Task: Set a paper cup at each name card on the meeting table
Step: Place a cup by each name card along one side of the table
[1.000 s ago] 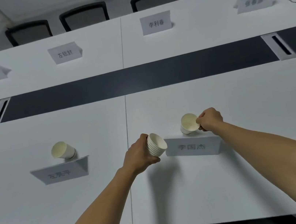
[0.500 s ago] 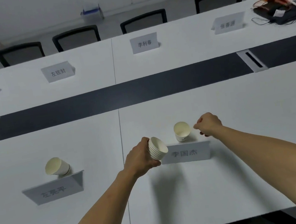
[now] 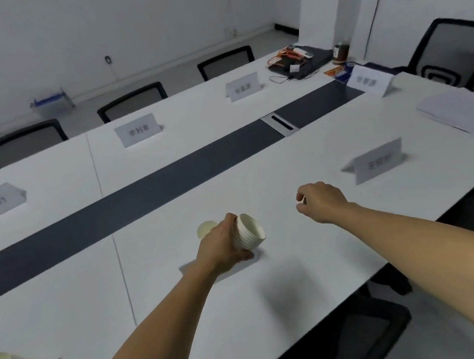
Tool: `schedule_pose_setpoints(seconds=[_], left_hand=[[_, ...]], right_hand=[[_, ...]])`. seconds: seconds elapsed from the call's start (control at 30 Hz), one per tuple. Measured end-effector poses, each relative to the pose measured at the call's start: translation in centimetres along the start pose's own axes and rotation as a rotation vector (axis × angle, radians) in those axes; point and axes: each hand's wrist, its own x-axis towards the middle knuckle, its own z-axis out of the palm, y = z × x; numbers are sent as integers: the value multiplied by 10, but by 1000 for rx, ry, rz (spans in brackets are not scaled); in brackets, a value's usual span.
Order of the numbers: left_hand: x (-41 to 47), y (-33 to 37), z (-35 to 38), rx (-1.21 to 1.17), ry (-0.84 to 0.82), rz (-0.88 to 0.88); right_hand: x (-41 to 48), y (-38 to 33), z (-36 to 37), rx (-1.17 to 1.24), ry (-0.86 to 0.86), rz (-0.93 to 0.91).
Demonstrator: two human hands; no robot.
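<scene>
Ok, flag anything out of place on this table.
Only the far right end: a dark bag with loose orange cables and a brown jar clutter it, and a paper stack sits near the edge. Nothing spilled.

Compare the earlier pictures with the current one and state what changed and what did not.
The right hand has let go of the placed cup and drawn away to the right, fingers curled. The view has swung right, toward the next name card. The left hand still holds the stack of paper cups; both placed cups stay put.

Matt white table top w/ dark matt strip; paper cups ribbed; name cards matt paper.
</scene>
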Motion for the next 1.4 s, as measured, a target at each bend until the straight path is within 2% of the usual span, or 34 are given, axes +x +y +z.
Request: schedule_pose_setpoints(seconds=[0.17,0.43,0.6,0.73,0.93,1.13,1.4], left_hand=[[15,84,32,68,1,78],[29,227,122,27,-1,88],[37,286,155,25,-21,88],[58,302,160,49,-14,86],[122,324,163,47,3,83],[185,353,157,16,14,117],[238,369,150,13,21,121]], right_hand=[[-27,87,-33,63,32,56],[-64,249,-81,150,47,95],[-70,312,-102,186,22,113],[-50,329,-108,256,25,102],[11,333,-113,393,-70,52],[73,332,-143,490,-87,19],[136,341,-155,598,-175,-3]])
